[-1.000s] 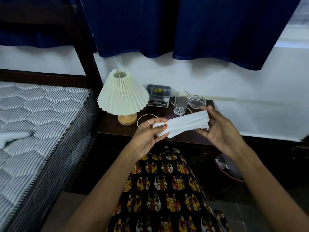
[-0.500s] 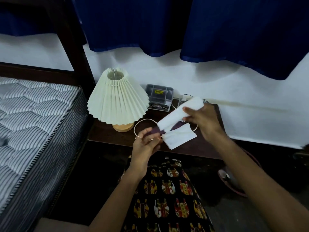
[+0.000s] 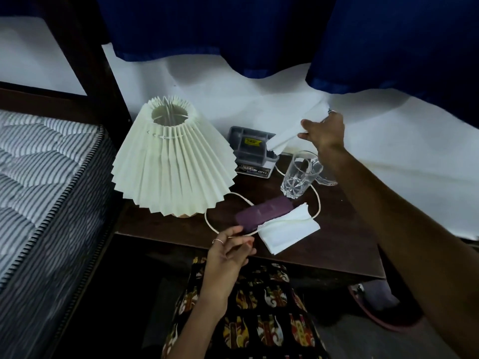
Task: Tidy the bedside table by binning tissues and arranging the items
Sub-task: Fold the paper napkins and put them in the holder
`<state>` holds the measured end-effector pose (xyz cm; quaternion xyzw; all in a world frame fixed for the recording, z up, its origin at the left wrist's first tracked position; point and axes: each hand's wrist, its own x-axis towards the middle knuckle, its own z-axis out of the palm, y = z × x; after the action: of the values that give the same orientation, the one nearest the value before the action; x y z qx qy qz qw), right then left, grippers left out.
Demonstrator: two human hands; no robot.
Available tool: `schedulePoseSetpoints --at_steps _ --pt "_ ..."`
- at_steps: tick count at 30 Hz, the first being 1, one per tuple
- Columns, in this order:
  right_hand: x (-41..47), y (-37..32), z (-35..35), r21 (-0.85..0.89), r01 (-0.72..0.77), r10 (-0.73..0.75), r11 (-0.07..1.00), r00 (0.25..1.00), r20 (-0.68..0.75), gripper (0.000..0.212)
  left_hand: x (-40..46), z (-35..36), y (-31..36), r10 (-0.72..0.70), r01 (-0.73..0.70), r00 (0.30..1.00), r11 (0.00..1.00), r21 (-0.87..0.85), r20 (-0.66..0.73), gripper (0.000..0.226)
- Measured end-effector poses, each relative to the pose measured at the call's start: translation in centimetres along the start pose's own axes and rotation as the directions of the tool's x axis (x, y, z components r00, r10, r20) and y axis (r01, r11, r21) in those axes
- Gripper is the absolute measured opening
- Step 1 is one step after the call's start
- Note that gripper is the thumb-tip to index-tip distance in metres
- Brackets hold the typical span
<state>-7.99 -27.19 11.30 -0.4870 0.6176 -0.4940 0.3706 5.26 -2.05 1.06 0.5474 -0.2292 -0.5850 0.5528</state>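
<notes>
White folded paper tissue (image 3: 290,132): pinched in right hand (image 3: 324,130), aloft at far right above grey plastic organiser box (image 3: 250,146).
Feather-light, soft, easily torn; best pinched at a folded edge. Second white tissue (image 3: 285,230) flat on near table edge beside purple pouch (image 3: 264,212). Left hand (image 3: 230,251) loosely curled, holding nothing.

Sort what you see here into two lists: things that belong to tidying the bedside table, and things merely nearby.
Part of the job:
tissue held by the right hand
folded tissue on the table
purple case
drinking glass
lamp
grey box

Merely nearby:
mattress
blue curtain
</notes>
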Motion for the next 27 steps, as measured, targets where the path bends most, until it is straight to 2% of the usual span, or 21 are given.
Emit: schedulePoseSetpoints --at_steps 5,10,14,16,20,23,25,27 --pt "1.6 1.6 0.5 -0.083 -0.01 0.007 0.996 0.999 -0.031 0.023 0.7 0.0 0.0 -0.005 0.005 1.0 1.0 0.021 0.024 0.029" --pt "2.4 2.2 1.0 -0.218 0.06 -0.062 0.974 0.998 -0.003 0.032 0.7 0.1 -0.1 -0.004 0.003 0.999 1.0 0.015 0.041 0.03" --pt "2.1 1.7 2.3 -0.262 0.11 -0.095 0.959 0.993 0.069 0.048 0.7 0.1 -0.1 0.003 -0.005 0.999 0.999 0.033 0.052 0.03" --pt "1.9 1.6 3.1 -0.286 0.128 -0.104 0.95 0.99 0.096 0.047 0.7 0.1 0.0 0.002 -0.004 0.999 0.999 0.033 0.052 0.03" --pt "1.7 2.2 4.6 -0.412 0.114 -0.038 0.904 0.981 0.188 0.06 0.9 -0.1 0.0 0.003 -0.005 0.999 1.0 0.03 0.043 0.029" --pt "1.7 3.4 5.3 -0.461 0.244 -0.141 0.853 0.959 0.247 0.07 0.9 -0.2 -0.2 0.0 -0.001 0.999 1.0 0.023 0.037 0.028" --pt "2.0 3.8 5.5 -0.523 0.324 -0.201 0.789 0.939 0.278 0.063 1.0 -0.2 -0.2 0.001 -0.002 0.999 1.0 0.02 0.04 0.028" --pt "2.1 3.9 5.4 -0.622 0.355 -0.175 0.698 0.927 0.333 0.045 1.1 -0.1 -0.3 0.003 -0.004 0.999 1.0 0.025 0.043 0.027"
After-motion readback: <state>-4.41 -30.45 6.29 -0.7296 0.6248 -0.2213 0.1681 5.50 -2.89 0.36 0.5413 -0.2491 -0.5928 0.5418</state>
